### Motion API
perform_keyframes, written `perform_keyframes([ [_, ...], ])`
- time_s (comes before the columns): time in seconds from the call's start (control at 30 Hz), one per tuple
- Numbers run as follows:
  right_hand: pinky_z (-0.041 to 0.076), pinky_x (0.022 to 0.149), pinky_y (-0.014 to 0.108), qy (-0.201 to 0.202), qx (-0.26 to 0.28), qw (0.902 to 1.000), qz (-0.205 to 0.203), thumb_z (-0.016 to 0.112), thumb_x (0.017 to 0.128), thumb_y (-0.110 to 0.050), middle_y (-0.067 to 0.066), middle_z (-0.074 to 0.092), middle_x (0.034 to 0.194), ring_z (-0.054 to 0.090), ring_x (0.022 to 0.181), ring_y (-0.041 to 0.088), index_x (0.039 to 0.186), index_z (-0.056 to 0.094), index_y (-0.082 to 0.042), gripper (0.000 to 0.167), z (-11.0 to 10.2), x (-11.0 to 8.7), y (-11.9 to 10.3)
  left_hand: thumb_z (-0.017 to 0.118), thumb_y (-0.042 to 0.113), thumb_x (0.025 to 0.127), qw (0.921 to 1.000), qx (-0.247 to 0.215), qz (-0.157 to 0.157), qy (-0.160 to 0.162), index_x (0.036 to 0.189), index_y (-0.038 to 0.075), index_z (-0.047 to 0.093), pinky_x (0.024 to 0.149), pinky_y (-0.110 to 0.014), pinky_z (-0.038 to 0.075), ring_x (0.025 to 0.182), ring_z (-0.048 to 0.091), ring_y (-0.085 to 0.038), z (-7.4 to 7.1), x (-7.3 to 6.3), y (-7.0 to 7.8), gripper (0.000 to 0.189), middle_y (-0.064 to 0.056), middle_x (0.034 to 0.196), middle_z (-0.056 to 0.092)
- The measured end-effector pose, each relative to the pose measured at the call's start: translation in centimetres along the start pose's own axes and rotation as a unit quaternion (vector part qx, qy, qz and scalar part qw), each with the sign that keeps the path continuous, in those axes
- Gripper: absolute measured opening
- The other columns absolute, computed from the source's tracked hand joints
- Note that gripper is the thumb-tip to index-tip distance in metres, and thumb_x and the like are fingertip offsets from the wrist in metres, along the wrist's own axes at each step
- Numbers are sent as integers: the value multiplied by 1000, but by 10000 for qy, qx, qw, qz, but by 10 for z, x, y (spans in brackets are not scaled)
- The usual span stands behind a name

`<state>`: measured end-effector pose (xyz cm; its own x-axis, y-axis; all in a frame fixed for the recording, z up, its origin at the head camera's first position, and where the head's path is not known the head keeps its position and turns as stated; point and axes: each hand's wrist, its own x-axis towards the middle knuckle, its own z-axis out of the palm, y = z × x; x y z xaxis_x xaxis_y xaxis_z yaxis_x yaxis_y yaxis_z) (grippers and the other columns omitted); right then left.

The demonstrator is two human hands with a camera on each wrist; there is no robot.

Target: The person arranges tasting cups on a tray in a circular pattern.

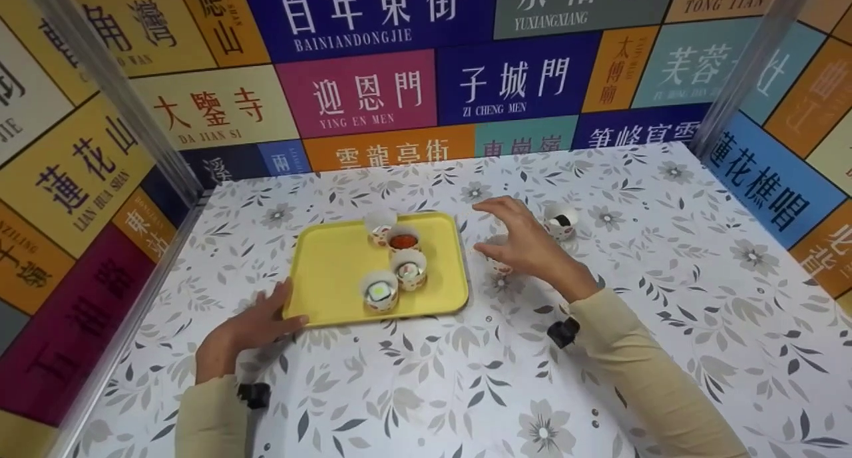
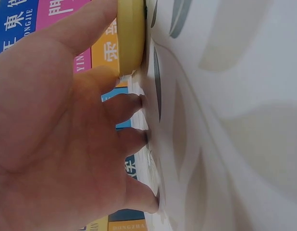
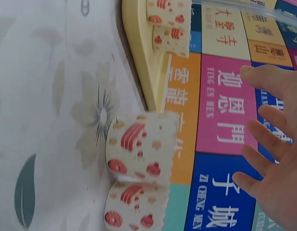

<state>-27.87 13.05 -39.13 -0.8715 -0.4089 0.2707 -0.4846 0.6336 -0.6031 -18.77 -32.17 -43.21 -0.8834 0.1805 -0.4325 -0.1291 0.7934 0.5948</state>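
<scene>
A yellow tray [image 1: 326,265] carries several white paper baking cups with red cake prints. One cup [image 1: 381,303] at its front holds a white piece with a yellow-green centre; another cup [image 1: 404,248] has a red-orange filling. My left hand [image 1: 256,321] rests at the tray's front left corner, thumb along the front edge, other fingertips down on the table. Over a baking cup [image 1: 499,266] to the tray's right is my right hand [image 1: 522,241], fingers apart and holding nothing. In the right wrist view that cup [image 3: 139,144] stands upright, apart from the palm.
Farther right, past my right hand, stands another baking cup [image 1: 561,229] with a black-and-white piece inside. The table [image 1: 413,391] has a grey leaf-and-flower print. Colourful sign panels [image 1: 363,92] rise behind it and at both sides.
</scene>
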Motion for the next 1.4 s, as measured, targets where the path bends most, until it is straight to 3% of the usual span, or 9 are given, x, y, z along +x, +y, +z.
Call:
perform_keyframes([
  [0.23,34,117,55,510,256,9980,289,81,85,-18,14,46,149,39,142,35,144,52,-8,67,-20,-6,27,62,55,94,10000,-14,21,45,161,15,-7,117,-72,-7,150,-22,-48,0,0,1,104,-20,167,-12],
  [0.47,30,117,62,1018,390,9898,915,70,94,-22,17,38,155,34,146,40,149,46,-11,61,-37,-17,60,61,57,93,9999,-31,-148,46,162,18,-6,118,-71,-8,151,-22,-45,1,0,2,104,-17,168,-12],
  [0.63,30,117,62,1232,358,9855,1113,73,91,-19,18,37,156,32,147,41,149,46,-11,64,-48,-20,78,62,56,93,9999,-63,-134,19,162,19,-7,117,-71,-10,151,-24,-45,-1,0,3,104,-17,168,-14],
  [0.8,27,119,61,1266,552,9799,1439,76,90,-20,17,34,158,29,149,41,151,43,-13,70,-55,-21,88,61,57,94,9998,-6,-181,33,162,19,-7,117,-71,-8,151,-22,-45,1,-1,3,103,-17,168,-13],
  [1.07,31,118,60,1220,1325,9644,1936,76,90,-33,17,25,164,24,151,41,157,33,-14,81,-54,-22,101,61,55,94,9999,0,-121,25,162,17,-5,118,-72,-6,152,-20,-46,3,-1,3,102,-20,168,-11],
  [1.2,33,117,59,1272,1610,9581,2000,74,92,-30,18,24,163,24,152,41,157,32,-12,79,-48,-24,108,61,57,93,9997,28,-246,25,162,21,-4,119,-71,-6,153,-20,-44,2,-1,3,102,-18,168,-11],
  [1.4,33,118,58,1288,1890,9480,2213,71,94,-29,18,18,165,20,152,41,157,32,-12,77,-37,-26,116,60,55,95,9998,83,-157,29,162,16,-6,119,-70,-6,152,-20,-45,1,0,1,102,-18,168,-10],
])
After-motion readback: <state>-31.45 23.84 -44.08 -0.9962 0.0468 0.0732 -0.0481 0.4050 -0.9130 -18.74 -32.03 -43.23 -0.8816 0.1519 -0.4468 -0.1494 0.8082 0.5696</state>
